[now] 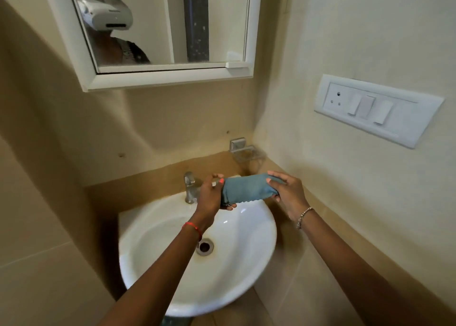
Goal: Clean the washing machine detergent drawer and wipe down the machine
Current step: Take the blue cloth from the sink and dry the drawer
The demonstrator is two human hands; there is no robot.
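Preparation of cloth (246, 189) over sink (267, 229)

Head view: left hand (209, 195) grips one end of the cloth and right hand (287, 193) grips the other, fingers curled around it; it stretches between them above the sink, near the tap (189, 186). Probably wringing step; next move needs opposite twisting.

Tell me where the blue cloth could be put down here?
The sink bowl is bare around the drain, from the tap to the front rim. The tan ledge left of the tap is free. The wire soap holder in the corner looks empty. It is crowded right of the tap, where the left hand and right hand grip the cloth.
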